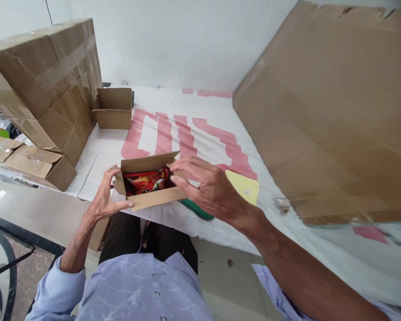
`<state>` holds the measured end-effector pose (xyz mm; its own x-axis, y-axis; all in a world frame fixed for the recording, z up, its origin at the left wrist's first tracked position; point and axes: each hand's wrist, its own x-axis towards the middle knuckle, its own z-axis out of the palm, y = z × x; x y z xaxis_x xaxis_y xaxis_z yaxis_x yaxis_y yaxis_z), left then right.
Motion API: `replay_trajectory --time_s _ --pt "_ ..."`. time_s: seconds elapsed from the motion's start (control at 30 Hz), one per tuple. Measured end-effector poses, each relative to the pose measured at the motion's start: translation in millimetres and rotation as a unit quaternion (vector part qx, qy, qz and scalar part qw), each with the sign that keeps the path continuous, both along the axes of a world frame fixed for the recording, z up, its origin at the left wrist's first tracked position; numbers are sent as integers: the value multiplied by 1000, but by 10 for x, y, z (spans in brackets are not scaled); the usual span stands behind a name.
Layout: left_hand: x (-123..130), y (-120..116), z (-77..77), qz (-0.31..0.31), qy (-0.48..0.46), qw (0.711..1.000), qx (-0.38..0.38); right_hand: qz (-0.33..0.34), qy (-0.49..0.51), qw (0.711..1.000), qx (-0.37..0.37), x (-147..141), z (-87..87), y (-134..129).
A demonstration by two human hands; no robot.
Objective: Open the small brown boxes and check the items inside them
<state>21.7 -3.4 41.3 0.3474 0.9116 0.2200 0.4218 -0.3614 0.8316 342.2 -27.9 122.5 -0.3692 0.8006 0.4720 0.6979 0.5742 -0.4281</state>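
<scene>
An open cardboard box (160, 198) lies at the front edge of the table, with a shiny red packet (147, 182) inside it. My left hand (105, 194) grips the box's left end, thumb on the front side and fingers at the left flap. At the right end is my right hand (209, 187), its fingers reaching over the flap and right rim, thumb and fingers apart. Partly under my right hand lie a green object (197, 209) and a yellow card (243, 186).
Taped cartons (53, 80) are stacked at the left. A small open box (112, 118) stands beside them, and closed boxes (30, 164) lie in front. A large cardboard piece (337, 111) fills the right side. Pink tape marks the white tablecloth (110, 142).
</scene>
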Motion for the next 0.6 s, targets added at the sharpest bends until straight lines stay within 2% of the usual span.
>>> replay_trajectory --time_s 0.1,0.17,0.27,0.33,0.4,0.47,0.6 --pt "31 36 18 -20 3 1000 -13 107 -76 985 -115 -111 -24 139" --pt "45 59 24 -16 -4 1000 -24 136 -137 970 -150 -170 -79 253" --pt "73 83 5 1 -15 999 -36 77 -234 958 -146 -184 -198 419" --pt "93 93 -19 8 -22 999 -39 21 -299 944 -138 -140 -279 513" --pt "105 99 -40 10 -27 999 -38 -6 -343 929 -138 -77 -345 588" --pt "105 104 -56 5 -30 999 -37 9 -362 921 -142 -29 -394 648" --pt "99 126 -74 -7 -41 998 -44 61 -349 926 -127 -45 -479 748"
